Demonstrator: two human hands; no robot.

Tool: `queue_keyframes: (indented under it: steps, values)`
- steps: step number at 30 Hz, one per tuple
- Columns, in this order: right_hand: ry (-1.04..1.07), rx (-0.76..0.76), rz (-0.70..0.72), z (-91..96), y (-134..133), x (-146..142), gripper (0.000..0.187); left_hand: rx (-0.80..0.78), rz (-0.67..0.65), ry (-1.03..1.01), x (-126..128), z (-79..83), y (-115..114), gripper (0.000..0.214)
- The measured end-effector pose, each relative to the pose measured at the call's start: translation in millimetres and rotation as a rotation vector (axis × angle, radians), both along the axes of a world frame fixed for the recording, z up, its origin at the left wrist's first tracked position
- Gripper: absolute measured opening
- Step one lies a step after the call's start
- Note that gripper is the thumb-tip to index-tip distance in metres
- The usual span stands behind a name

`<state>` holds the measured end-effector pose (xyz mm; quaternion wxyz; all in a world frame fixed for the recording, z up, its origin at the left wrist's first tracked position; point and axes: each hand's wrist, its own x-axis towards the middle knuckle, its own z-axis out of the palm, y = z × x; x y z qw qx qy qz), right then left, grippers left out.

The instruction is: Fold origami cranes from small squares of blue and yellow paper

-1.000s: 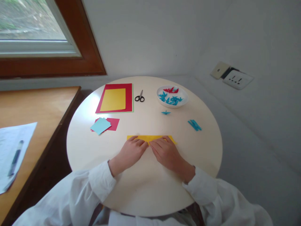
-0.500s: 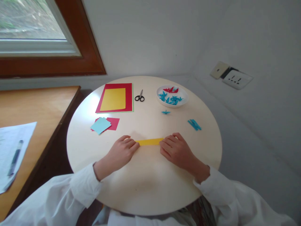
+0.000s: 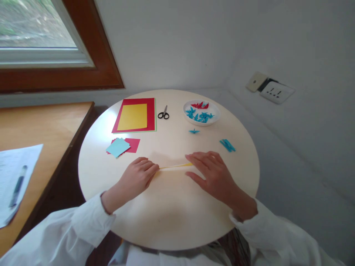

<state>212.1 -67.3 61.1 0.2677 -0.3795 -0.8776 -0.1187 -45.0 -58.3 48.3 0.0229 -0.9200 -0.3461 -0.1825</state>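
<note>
One yellow strip (image 3: 176,166) turned edge-on: left hand (image 3: 140,173) pinches end, right hand (image 3: 212,175) spread wider at other.

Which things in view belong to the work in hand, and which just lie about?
Likely belong:
- narrow yellow paper strip, in left hand
- pale blue square paper
- black-handled metal scissors

Apparently lying about:
- slim dark pen
- white paper on brown wooden desk

No text can be read anywhere. Faint marks on the sheet (image 3: 9,177) under the pen (image 3: 18,186) are too blurred
</note>
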Motion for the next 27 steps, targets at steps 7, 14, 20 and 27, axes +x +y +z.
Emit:
queue_keyframes:
  steps: [7,14,20,27]
  values:
    - [-0.054,-0.019,0.089,-8.0,1.9,-29.3,0.016,0.01,-0.008,0.015,4.4,4.6,-5.0,0.026]
    - [-0.087,0.011,0.126,-3.8,-2.0,-39.4,0.021,0.005,-0.023,-0.048,21.3,12.1,-11.4,0.024]
    - [-0.077,-0.035,0.128,-2.0,-3.6,-42.2,0.026,0.038,-0.056,-0.023,32.2,19.1,-7.9,0.025]
    - [-0.003,-0.133,0.159,1.3,-2.3,-34.5,0.023,0.057,-0.099,0.003,20.9,24.0,-5.9,0.025]
